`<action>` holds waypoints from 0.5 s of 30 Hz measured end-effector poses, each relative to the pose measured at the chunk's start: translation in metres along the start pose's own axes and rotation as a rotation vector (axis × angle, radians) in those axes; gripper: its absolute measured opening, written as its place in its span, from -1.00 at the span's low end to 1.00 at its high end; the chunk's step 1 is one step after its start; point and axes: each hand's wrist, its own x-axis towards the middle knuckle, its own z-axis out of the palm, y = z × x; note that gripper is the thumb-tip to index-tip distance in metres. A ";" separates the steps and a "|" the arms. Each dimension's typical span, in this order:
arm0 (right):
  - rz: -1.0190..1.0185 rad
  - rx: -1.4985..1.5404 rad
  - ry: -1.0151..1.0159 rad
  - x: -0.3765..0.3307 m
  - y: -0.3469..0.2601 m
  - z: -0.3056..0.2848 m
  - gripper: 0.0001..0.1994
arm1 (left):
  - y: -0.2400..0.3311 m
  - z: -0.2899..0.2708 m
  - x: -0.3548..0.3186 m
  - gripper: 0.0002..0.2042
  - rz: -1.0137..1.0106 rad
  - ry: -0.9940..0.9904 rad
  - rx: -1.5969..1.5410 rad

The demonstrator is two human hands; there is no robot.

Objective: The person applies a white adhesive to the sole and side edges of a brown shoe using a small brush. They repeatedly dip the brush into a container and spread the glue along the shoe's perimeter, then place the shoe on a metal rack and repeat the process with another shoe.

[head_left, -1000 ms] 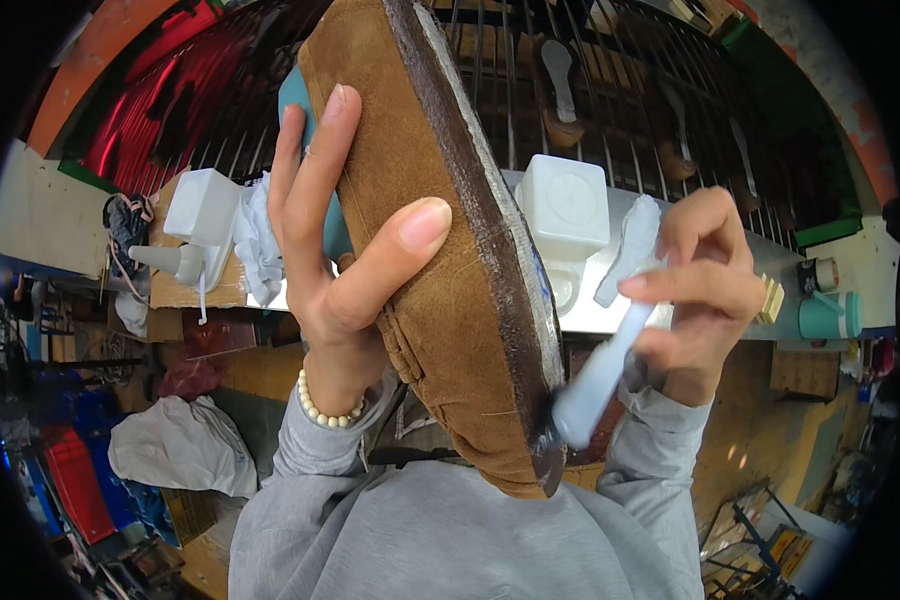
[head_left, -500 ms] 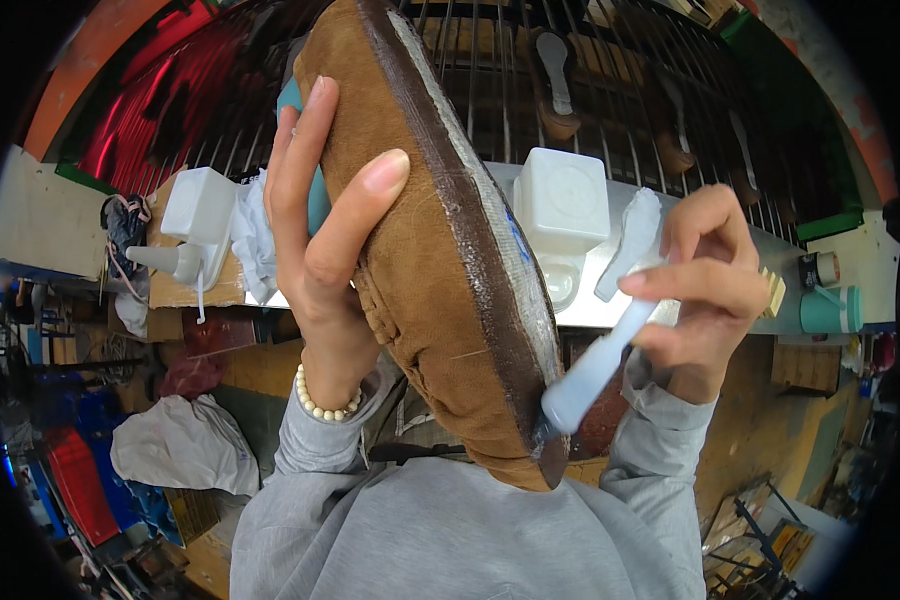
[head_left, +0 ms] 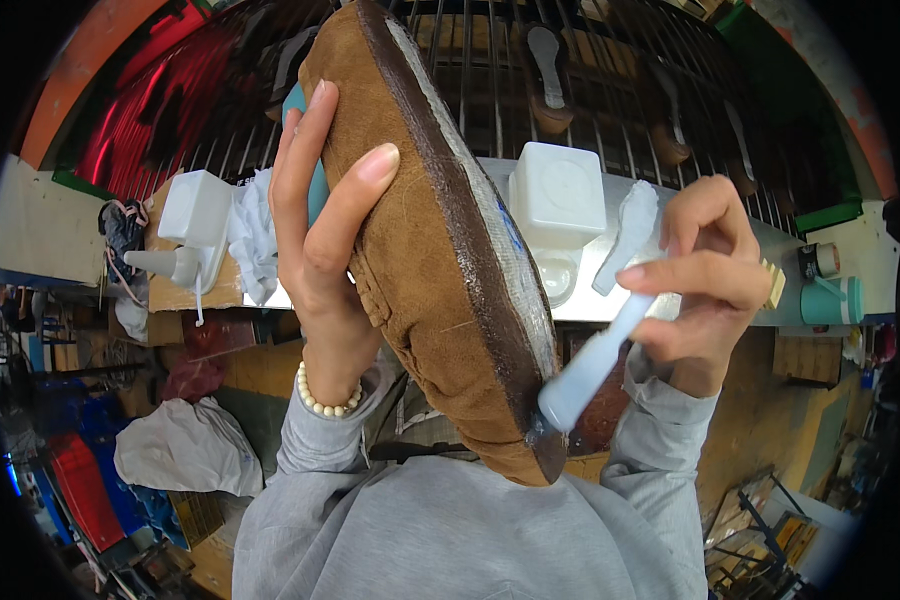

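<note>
A brown suede shoe (head_left: 410, 230) is held up on its side before my chest, its dark brown edge and pale underside facing right. My left hand (head_left: 320, 230) grips it from the left, thumb pressed on the suede and fingers round the far side, where a teal piece (head_left: 317, 195) shows behind. Between thumb and fingers, my right hand (head_left: 705, 280) pinches a whitish brush (head_left: 590, 375). The brush's wide end rests against the dark edge near the shoe's lower tip; its bristles are mostly hidden.
Behind the shoe, a metal bench carries a white square container (head_left: 560, 195), a pale sole-shaped piece (head_left: 630, 235) and a teal mug (head_left: 832, 302). At left stand a white bottle with a nozzle (head_left: 195, 215) and crumpled white cloth (head_left: 255, 240). Soles (head_left: 548, 75) lie on the metal rack beyond.
The brush has shifted slightly up and left along the shoe's lower edge. Both hands keep their grips, and the shoe has barely moved.
</note>
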 end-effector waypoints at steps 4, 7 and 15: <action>0.032 -0.059 0.067 0.002 0.001 0.003 -0.56 | 0.002 -0.001 0.001 -0.42 -0.035 -0.027 -0.027; -0.031 0.026 0.017 0.000 0.000 0.003 -0.56 | 0.000 -0.005 0.002 -0.38 -0.085 -0.049 -0.021; 0.040 -0.021 0.038 -0.005 -0.016 0.002 -0.56 | -0.004 -0.006 -0.003 -0.34 -0.112 -0.035 -0.045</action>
